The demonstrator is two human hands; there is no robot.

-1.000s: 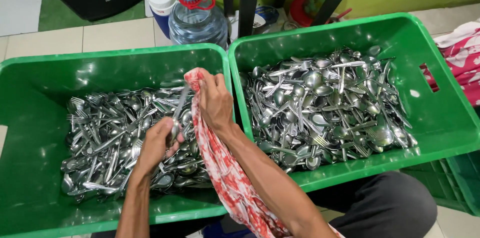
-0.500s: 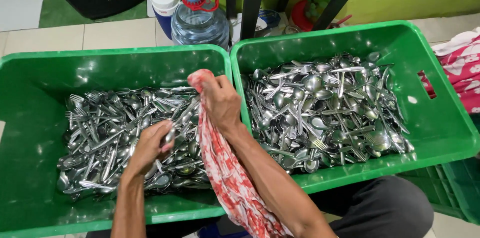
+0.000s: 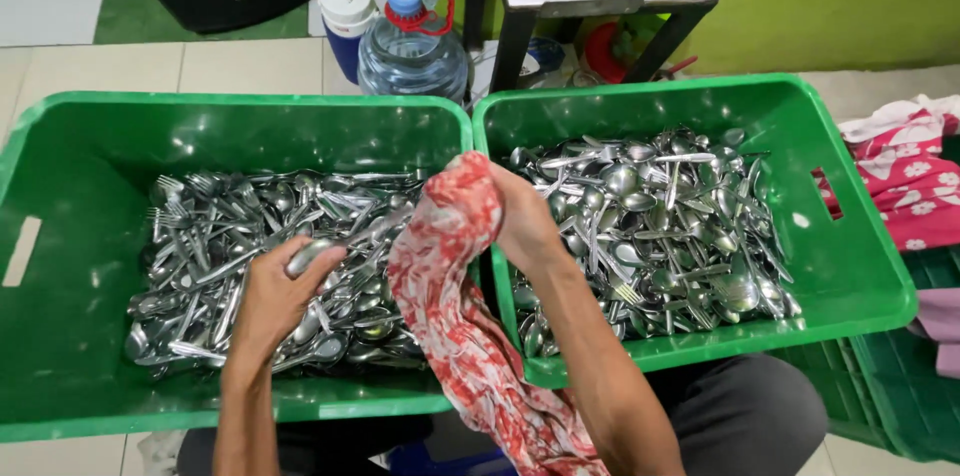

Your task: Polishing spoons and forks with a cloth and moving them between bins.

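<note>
the left hand (image 3: 275,298) has dropped onto the steel cutlery heap (image 3: 260,266) in the left green plastic crate (image 3: 90,136), closed on a spoon (image 3: 308,257); the right hand (image 3: 520,221) has shifted right, bunching the red-and-white patterned cloth (image 3: 450,306) over the crates' shared rims.

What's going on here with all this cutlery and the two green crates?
A person sits over two green crates of steel spoons and forks. The left hand lays a spoon onto the pile in the left crate. The right hand, holding a red-and-white cloth, is over the right crate.
</note>
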